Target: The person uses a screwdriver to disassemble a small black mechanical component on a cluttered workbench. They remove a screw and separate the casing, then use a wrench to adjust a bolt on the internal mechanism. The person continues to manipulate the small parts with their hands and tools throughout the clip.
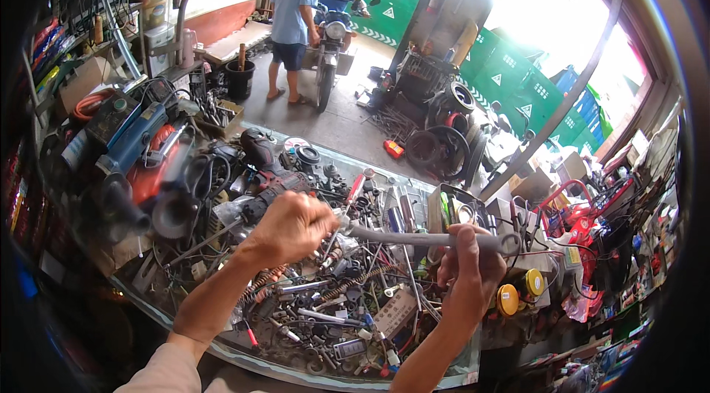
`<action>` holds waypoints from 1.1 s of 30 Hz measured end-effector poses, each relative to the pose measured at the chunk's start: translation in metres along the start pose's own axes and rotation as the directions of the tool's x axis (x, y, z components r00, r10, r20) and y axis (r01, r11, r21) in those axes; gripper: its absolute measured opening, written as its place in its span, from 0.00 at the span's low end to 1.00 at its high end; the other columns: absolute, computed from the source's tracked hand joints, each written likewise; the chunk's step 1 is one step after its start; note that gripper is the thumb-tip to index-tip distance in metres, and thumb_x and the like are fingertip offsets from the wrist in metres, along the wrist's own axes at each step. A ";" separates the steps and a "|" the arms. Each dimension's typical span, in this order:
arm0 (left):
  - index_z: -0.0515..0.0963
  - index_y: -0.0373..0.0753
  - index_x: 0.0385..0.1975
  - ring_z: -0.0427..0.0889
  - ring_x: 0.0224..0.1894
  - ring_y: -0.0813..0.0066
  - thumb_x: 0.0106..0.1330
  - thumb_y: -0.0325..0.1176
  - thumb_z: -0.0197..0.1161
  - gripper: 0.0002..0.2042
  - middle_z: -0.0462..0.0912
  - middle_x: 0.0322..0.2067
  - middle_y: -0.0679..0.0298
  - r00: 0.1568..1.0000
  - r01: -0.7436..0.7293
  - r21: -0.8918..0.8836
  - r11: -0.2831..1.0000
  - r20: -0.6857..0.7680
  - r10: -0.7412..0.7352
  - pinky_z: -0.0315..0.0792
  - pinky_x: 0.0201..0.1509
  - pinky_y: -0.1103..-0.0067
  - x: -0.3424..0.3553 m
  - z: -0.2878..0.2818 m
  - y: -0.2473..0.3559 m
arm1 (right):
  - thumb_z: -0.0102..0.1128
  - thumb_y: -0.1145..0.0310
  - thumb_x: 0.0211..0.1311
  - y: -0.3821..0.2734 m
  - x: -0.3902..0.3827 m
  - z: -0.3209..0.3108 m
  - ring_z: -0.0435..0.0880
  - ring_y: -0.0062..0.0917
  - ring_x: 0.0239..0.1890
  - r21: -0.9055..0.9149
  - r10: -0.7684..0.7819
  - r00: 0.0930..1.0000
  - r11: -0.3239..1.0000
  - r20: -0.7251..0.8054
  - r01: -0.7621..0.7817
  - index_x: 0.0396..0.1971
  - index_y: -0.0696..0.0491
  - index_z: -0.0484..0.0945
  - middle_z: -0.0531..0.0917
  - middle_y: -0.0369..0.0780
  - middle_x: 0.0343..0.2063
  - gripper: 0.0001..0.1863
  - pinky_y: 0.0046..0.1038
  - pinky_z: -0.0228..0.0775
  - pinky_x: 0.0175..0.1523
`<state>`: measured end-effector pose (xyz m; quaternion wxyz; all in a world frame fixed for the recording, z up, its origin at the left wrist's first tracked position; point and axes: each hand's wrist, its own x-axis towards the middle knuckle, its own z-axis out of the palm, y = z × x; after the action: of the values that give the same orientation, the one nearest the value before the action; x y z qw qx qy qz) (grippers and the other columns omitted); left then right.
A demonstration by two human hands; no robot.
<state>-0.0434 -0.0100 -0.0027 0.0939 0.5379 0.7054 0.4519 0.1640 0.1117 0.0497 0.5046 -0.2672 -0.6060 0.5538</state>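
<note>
My right hand [473,267] grips a grey metal bar [399,238] with a ring at its right end, held level above the cluttered glass counter. My left hand [292,227] is closed at the bar's left end, on something small that I cannot make out. Just beyond it lies a black and red power drill [259,171]. Springs [355,286], bolts, rods and other small parts cover the counter below my hands.
Blue grinder [133,141] and red tool at left. Yellow-lidded tubs [534,282] and boxes at right. An upright pole [543,127] stands behind them. Beyond are two people [292,16] at a motorcycle [333,38], tyres [436,149] and a green barrier [503,82].
</note>
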 end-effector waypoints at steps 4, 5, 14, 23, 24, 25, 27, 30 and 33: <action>0.82 0.30 0.30 0.69 0.18 0.87 0.64 0.28 0.62 0.07 0.80 0.19 0.72 0.906 -0.046 -0.594 0.803 -0.363 -0.217 0.60 0.17 0.83 0.001 -0.018 0.011 | 0.65 0.62 0.60 0.014 -0.016 0.018 0.70 0.12 0.16 -0.245 -0.170 0.983 0.952 0.070 0.182 0.32 0.61 0.81 0.79 0.34 0.18 0.15 0.14 0.56 0.22; 0.83 0.32 0.31 0.60 0.14 0.93 0.65 0.31 0.62 0.08 0.73 0.15 0.75 0.923 -0.064 -0.781 0.621 -0.283 -0.261 0.50 0.15 0.87 -0.002 -0.027 0.009 | 0.63 0.62 0.62 0.018 -0.015 0.021 0.70 0.13 0.15 -0.282 -0.239 0.966 0.924 0.099 0.257 0.31 0.61 0.81 0.79 0.35 0.18 0.15 0.14 0.56 0.21; 0.81 0.30 0.33 0.56 0.12 0.94 0.64 0.30 0.62 0.08 0.84 0.27 0.61 0.926 -0.018 -0.897 0.441 -0.182 -0.332 0.47 0.12 0.90 -0.003 -0.038 0.006 | 0.51 0.56 0.68 0.011 -0.014 0.024 0.77 0.20 0.14 0.079 -0.090 0.982 0.991 -0.167 0.104 0.32 0.63 0.77 0.79 0.40 0.16 0.21 0.22 0.76 0.20; 0.81 0.30 0.35 0.56 0.12 0.95 0.64 0.30 0.61 0.08 0.74 0.17 0.73 0.950 0.119 -0.878 0.463 -0.035 -0.312 0.46 0.12 0.89 -0.001 -0.014 0.015 | 0.48 0.53 0.69 -0.010 -0.025 0.022 0.80 0.24 0.21 0.067 -0.456 0.861 0.874 -0.225 0.481 0.40 0.64 0.74 0.77 0.40 0.27 0.24 0.23 0.78 0.25; 0.82 0.31 0.34 0.56 0.12 0.95 0.64 0.30 0.61 0.08 0.74 0.16 0.74 0.948 0.115 -0.863 0.493 -0.053 -0.315 0.45 0.13 0.89 -0.001 -0.011 0.016 | 0.48 0.53 0.69 -0.012 -0.029 0.026 0.80 0.24 0.21 0.037 -0.485 0.846 0.863 -0.223 0.504 0.40 0.65 0.73 0.77 0.41 0.29 0.25 0.23 0.77 0.24; 0.82 0.31 0.34 0.55 0.12 0.95 0.64 0.31 0.61 0.08 0.73 0.16 0.74 0.946 0.111 -0.846 0.522 -0.072 -0.317 0.45 0.13 0.89 -0.001 -0.010 0.016 | 0.48 0.53 0.69 -0.013 -0.031 0.028 0.80 0.25 0.21 0.006 -0.512 0.830 0.850 -0.220 0.526 0.40 0.66 0.73 0.76 0.42 0.32 0.25 0.22 0.77 0.24; 0.82 0.31 0.33 0.59 0.14 0.94 0.64 0.31 0.62 0.08 0.75 0.17 0.73 0.946 0.107 -0.797 0.594 -0.102 -0.308 0.50 0.15 0.89 -0.001 -0.010 0.018 | 0.48 0.53 0.69 -0.009 -0.034 0.021 0.80 0.27 0.20 -0.043 -0.552 0.825 0.833 -0.122 0.552 0.39 0.66 0.73 0.73 0.44 0.34 0.25 0.22 0.76 0.22; 0.83 0.31 0.32 0.65 0.18 0.92 0.63 0.31 0.63 0.08 0.78 0.19 0.73 0.950 0.040 -0.721 0.691 -0.187 -0.251 0.57 0.19 0.89 0.001 -0.005 0.014 | 0.47 0.54 0.69 -0.009 -0.038 0.023 0.78 0.26 0.22 -0.105 -0.595 0.800 0.802 -0.072 0.587 0.38 0.66 0.73 0.73 0.44 0.30 0.25 0.20 0.73 0.22; 0.83 0.31 0.33 0.69 0.23 0.91 0.63 0.31 0.63 0.08 0.79 0.21 0.72 0.956 0.082 -0.642 0.762 -0.165 -0.242 0.62 0.24 0.87 0.000 -0.006 0.014 | 0.46 0.52 0.69 -0.010 -0.037 0.021 0.76 0.25 0.25 -0.180 -0.650 0.760 0.746 0.006 0.640 0.38 0.66 0.74 0.73 0.43 0.25 0.26 0.17 0.69 0.21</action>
<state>-0.0380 -0.0134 0.0108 0.2216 0.3541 0.5639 0.7124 0.1603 0.0677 0.0501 0.6570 -0.0994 -0.6916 0.2832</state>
